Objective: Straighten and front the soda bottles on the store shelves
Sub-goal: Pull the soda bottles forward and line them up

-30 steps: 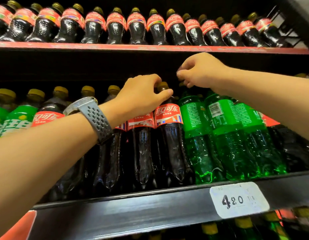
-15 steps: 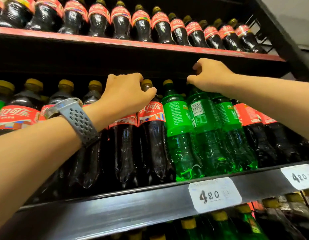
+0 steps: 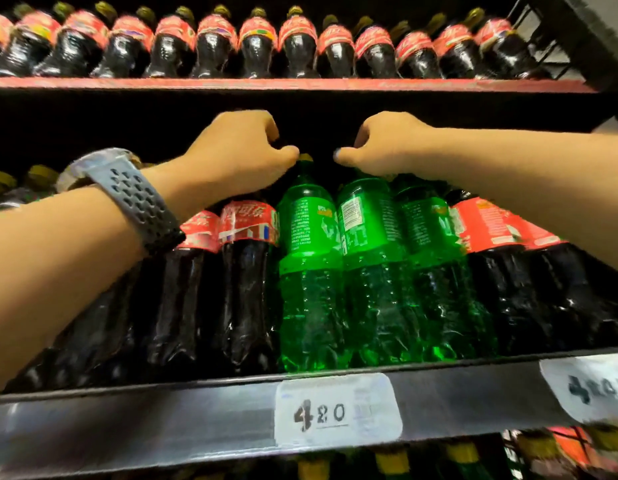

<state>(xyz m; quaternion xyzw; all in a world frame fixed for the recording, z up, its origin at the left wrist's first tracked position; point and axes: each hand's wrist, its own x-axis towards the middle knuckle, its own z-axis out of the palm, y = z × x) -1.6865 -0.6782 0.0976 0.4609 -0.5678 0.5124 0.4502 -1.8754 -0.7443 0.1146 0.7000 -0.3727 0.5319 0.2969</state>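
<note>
Two hands: left hand curled round cola bottle top, right hand round green bottle top.
Place: both bottles just above price tag.
Change: left hand is moved one bottle rightward; fronting judged unfinished.

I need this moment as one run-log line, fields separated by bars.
left hand: grips cola bottle top | right hand: grips green bottle top | green bottle label: small print faces out

Bare forearms, silver-cased watch on left wrist — grey perforated strap
</note>
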